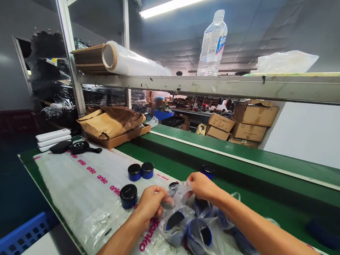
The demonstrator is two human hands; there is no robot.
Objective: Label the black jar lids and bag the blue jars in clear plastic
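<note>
Between my hands is a thin clear plastic bag (182, 191), its top bunched up. My right hand (202, 186) pinches the bag's upper edge. My left hand (150, 201) has its fingers closed at the bag's left side. A dark round lid shows through or behind the film, partly hidden. Just below are blue cups in clear bags, one bagged blue cup (200, 236) lying tilted with its dark inside showing. Left of my left hand, a blue jar with a black lid (128, 196) stands upright, with two more behind it. Another blue jar (207, 171) stands beyond my right hand.
Printed plastic sheeting (85, 187) covers the green bench. At the back left lie a carton tray with brown paper (113, 124), black paddle-shaped pieces (80, 147) and white rolls (53, 138). Overhead, a shelf (195, 84) carries a film roll (135, 61) and a water bottle (213, 45).
</note>
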